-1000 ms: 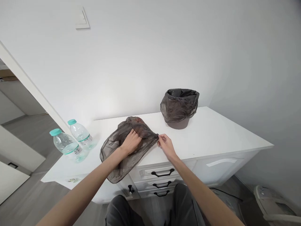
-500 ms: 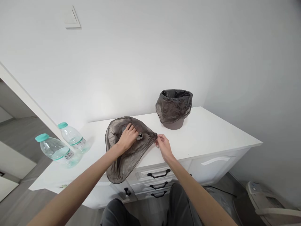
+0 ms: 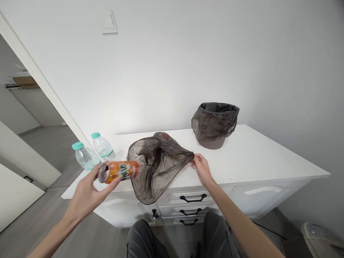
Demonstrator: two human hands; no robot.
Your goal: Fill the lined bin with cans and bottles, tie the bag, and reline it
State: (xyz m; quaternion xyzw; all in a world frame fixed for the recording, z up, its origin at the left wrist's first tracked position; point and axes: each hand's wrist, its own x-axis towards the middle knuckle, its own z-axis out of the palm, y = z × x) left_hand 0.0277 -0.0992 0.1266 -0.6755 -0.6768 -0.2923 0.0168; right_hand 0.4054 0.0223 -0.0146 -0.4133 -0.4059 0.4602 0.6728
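Observation:
My left hand (image 3: pixel 90 191) grips an orange drink can (image 3: pixel 122 171) tipped on its side, its opened top toward the left. The can is held in the air, left of a thin dark see-through garbage bag (image 3: pixel 158 175) spread over the white cabinet top (image 3: pixel 258 157). With fingers pinched, my right hand (image 3: pixel 201 166) holds the gathered right corner of that bag. Something reddish shows faintly through the film near the bag's back edge; I cannot tell what it is.
At the back right stands a small bin (image 3: pixel 213 143) lined with a dark bag. Two clear bottles with teal caps, one nearer (image 3: pixel 86 157) and one farther (image 3: pixel 103 147), stand at the left. Black drawer handles (image 3: pixel 192 198) stick out in front, above my knees.
My left hand has come out of the bag toward the lower left with the can in it. My right hand keeps its pinch on the bag. The view has shifted leftward.

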